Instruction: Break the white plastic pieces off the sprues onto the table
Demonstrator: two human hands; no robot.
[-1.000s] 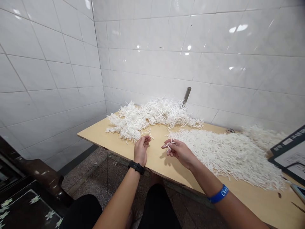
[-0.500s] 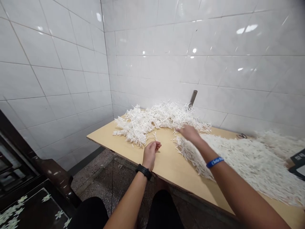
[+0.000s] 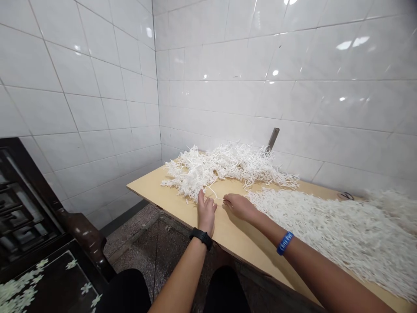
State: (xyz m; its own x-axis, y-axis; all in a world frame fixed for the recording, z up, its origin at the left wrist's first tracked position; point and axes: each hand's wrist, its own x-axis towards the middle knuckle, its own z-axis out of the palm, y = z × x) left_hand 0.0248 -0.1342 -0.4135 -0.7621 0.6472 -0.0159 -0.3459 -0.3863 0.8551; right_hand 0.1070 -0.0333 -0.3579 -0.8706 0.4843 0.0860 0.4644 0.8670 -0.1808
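My left hand [image 3: 206, 211], with a black watch on its wrist, rests on the wooden table [image 3: 153, 188] at the near edge of a tangled heap of white branched plastic pieces [image 3: 224, 167]. Its fingers pinch a thin white strand [image 3: 213, 193] that loops out of the heap. My right hand [image 3: 239, 205], with a blue wristband, lies just to the right and its fingertips pinch the other end of the same strand. A second, flatter spread of white pieces [image 3: 329, 226] covers the table on the right.
White tiled walls close the table in at the back and left. A dark metal bar [image 3: 273, 138] leans on the back wall behind the heap. A small black object [image 3: 345, 196] lies near the wall. Dark wooden furniture [image 3: 48, 226] stands at lower left.
My right hand pulled back from the far heap toward my left hand. My left hand moved forward to the heap's edge. Both now pinch one strand. The view shifted left.
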